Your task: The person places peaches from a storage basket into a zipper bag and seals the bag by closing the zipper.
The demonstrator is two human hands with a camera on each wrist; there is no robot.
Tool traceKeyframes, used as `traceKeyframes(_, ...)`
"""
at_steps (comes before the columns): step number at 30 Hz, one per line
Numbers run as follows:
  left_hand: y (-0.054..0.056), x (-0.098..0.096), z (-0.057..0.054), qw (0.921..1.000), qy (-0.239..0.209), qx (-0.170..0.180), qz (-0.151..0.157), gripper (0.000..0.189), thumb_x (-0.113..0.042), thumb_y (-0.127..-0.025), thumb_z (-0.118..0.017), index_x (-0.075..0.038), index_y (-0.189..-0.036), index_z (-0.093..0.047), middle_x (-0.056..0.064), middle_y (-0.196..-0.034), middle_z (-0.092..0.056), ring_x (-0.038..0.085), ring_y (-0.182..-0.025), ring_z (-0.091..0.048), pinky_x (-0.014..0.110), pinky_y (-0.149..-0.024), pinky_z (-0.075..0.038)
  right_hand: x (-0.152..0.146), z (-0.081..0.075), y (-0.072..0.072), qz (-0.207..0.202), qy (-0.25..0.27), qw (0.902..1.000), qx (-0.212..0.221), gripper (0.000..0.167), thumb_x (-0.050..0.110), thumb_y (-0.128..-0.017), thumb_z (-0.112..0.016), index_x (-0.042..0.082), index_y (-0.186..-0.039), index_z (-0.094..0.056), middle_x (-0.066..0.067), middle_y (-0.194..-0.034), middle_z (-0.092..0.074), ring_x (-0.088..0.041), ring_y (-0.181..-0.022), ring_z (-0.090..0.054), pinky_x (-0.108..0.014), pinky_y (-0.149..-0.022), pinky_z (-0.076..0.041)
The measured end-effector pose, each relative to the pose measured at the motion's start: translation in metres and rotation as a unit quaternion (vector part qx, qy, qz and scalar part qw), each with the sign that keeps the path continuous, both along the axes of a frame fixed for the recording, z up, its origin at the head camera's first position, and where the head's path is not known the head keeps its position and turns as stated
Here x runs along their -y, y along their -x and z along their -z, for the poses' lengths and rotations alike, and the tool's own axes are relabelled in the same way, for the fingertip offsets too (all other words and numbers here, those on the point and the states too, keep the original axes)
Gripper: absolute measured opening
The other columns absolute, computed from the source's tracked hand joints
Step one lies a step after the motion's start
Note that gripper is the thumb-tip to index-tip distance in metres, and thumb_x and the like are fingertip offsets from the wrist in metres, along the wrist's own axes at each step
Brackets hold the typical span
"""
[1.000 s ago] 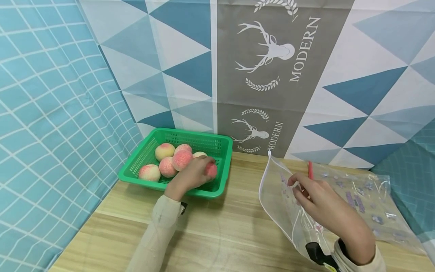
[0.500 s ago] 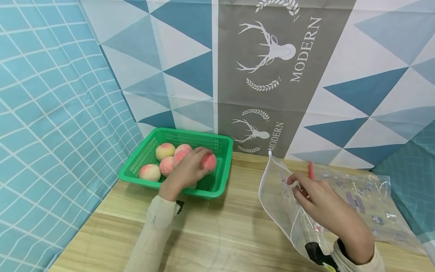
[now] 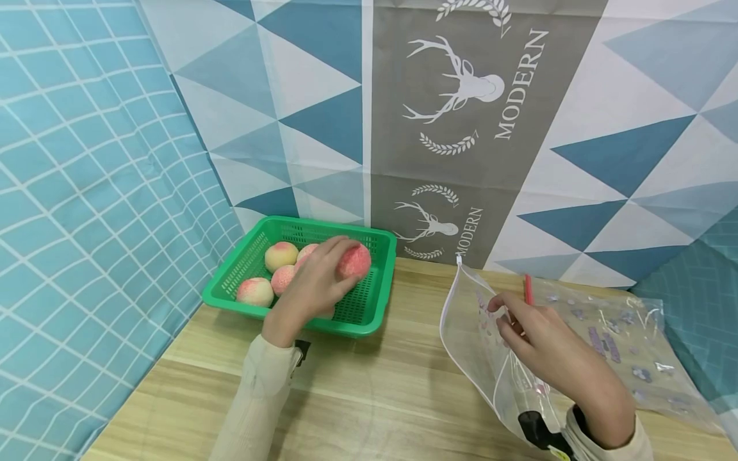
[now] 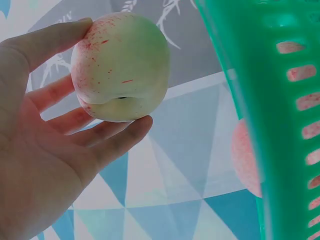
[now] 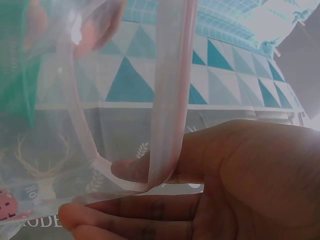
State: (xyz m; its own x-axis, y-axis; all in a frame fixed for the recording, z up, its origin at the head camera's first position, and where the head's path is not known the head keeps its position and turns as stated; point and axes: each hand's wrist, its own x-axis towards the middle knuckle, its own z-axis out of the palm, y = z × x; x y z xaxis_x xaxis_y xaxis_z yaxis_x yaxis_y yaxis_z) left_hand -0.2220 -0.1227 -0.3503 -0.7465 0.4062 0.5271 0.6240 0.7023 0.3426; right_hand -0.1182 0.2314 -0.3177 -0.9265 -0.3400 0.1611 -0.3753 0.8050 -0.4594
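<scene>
My left hand (image 3: 308,282) grips a pink and cream peach (image 3: 354,261) between thumb and fingers, over the right part of a green plastic basket (image 3: 383,291). In the left wrist view the peach (image 4: 122,70) is held at the fingertips, its creased pale end showing, beside the basket wall (image 4: 280,150). Several other peaches (image 3: 255,292) lie in the basket, some hidden behind that hand. My right hand (image 3: 556,346) pinches the rim of a clear zip bag (image 3: 469,333), thumb inside and fingers outside in the right wrist view. The bag's mouth gapes toward the basket.
A second clear printed bag (image 3: 628,358) with a red zip strip (image 3: 528,289) lies flat behind the right hand. Patterned cloth (image 3: 438,115) hangs at the table's back, and blue checked cloth (image 3: 86,192) along the left. Wooden tabletop (image 3: 369,397) lies between basket and zip bag.
My left hand has lifted the peach a little up from among the others, and its wrist has moved slightly left. The right hand and zip bag have stayed in place.
</scene>
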Motion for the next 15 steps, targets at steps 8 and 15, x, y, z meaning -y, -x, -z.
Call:
traceKeyframes(8, -0.004, -0.002, -0.007, 0.9991, 0.002, -0.041, -0.005, 0.052, -0.027, -0.086, -0.079, -0.008, -0.131, -0.06, 0.014, -0.135, -0.057, 0.033, -0.121, -0.058, 0.053, -0.096, -0.049, -0.001, 0.0, 0.0, 0.002, -0.002, 1.0, -0.004, 0.017, 0.008, -0.102, -0.049, 0.01, -0.116, -0.059, 0.007, -0.064, -0.047, -0.003, -0.045, -0.036, -0.024, -0.044, -0.038)
traceKeyframes(15, -0.015, -0.008, -0.011, 0.9974, -0.014, -0.069, 0.018, 0.052, -0.025, -0.086, -0.079, -0.008, -0.131, -0.059, 0.015, -0.137, -0.056, 0.032, -0.125, -0.055, 0.048, -0.095, -0.051, 0.002, 0.002, -0.001, -0.009, -0.005, 0.9997, -0.023, 0.019, 0.007, -0.101, -0.051, 0.01, -0.119, -0.057, 0.009, -0.064, -0.046, -0.001, -0.046, -0.037, -0.024, -0.045, -0.039)
